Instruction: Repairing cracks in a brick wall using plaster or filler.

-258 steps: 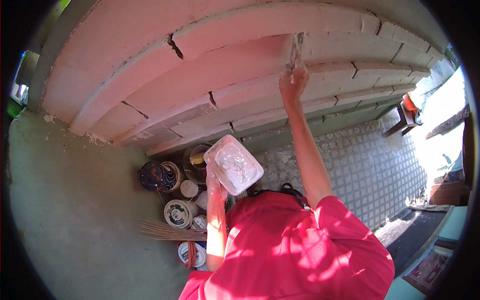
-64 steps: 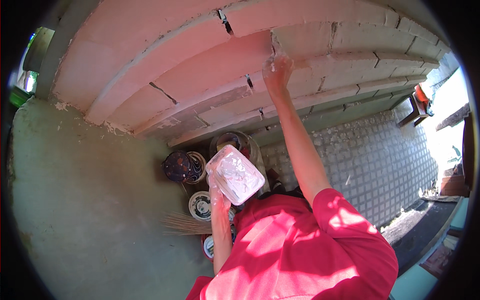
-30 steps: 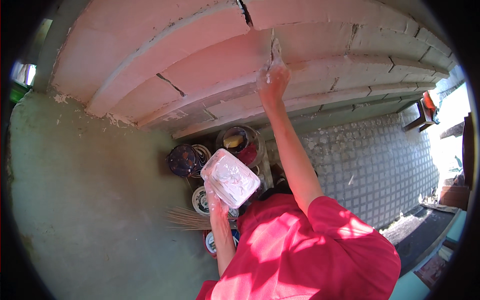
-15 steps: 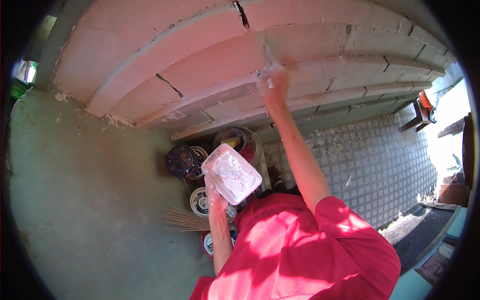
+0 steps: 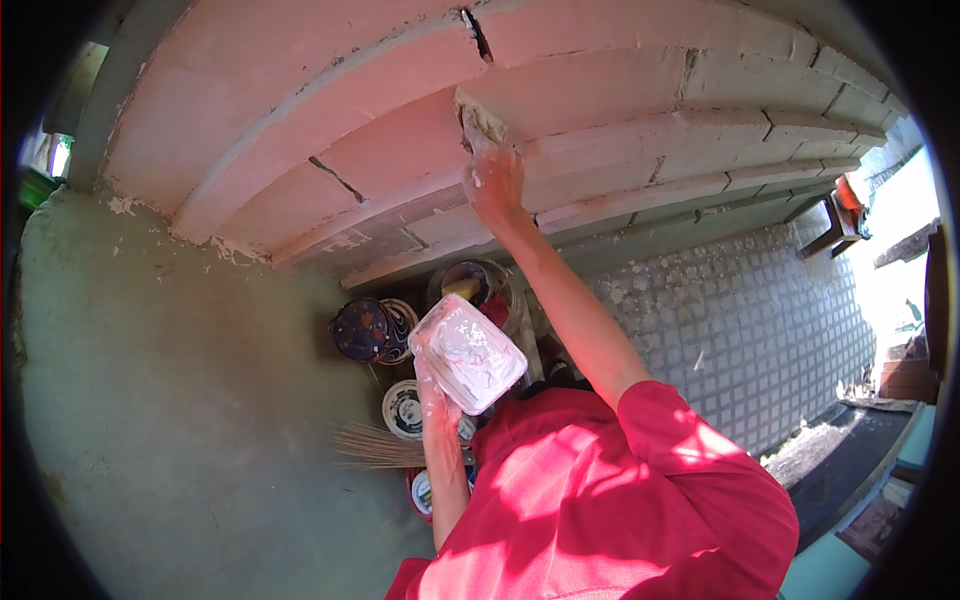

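- Gripping a paste-smeared tool in the closed right hand, hiding most of its handle; cannot tell whether a brush or a scraper.
- Reaching the pinkish wall with the tool's tip, just under the lower edge of the upper ledge; cannot tell whether touching.
- Clasping a rectangular tub by its left side in the left hand; cannot see the fingertips underneath.
- Smeared glossily over the tub's inside: pinkish-white paste, impossible to judge for depth.
- Partly blocked by the tub's upper edge: a yellow piece, too covered to identify.
- Near the tiled floor's left edge: a dark, spotted bucket.
- Cut across by the left forearm: a bundle of thin sticks and a pale round lid.
- Covering the floor's near edge: a red shirt.
- By the floor's far right corner: a brown stool, washed out around by glare.
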A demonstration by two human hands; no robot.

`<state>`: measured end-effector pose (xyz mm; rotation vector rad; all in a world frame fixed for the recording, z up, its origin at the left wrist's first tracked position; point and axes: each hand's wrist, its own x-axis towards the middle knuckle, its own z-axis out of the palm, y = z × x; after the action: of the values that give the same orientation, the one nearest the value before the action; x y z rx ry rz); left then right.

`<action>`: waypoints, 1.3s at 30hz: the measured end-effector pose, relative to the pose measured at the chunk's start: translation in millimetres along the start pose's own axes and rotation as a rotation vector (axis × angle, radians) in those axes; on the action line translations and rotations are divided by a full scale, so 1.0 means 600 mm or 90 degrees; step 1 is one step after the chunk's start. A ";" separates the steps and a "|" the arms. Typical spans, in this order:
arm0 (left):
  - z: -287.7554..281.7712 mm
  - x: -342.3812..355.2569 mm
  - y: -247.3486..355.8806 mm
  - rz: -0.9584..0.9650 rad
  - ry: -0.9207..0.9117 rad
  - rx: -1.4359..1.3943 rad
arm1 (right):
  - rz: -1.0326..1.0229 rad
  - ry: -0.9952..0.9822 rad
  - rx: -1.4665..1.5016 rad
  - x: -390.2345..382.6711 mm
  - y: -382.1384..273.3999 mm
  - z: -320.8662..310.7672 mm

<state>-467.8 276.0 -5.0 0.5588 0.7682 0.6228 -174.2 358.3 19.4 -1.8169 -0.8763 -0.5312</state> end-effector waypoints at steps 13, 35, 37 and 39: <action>-0.017 0.007 -0.001 -0.002 0.022 -0.007 | -0.030 0.149 -0.183 0.036 0.020 -0.040; -0.004 0.024 0.007 0.014 -0.032 0.011 | -0.050 -0.039 0.036 0.026 -0.080 -0.036; 0.000 0.016 0.015 -0.005 -0.017 -0.023 | -0.075 -0.004 0.124 0.024 -0.079 -0.065; -0.005 0.015 0.017 0.017 -0.019 -0.006 | 0.027 0.032 0.167 0.038 -0.047 -0.111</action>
<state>-468.0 290.0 -4.2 0.5683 0.7309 0.6409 -178.8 311.0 78.7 -1.5734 -0.8303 -0.4126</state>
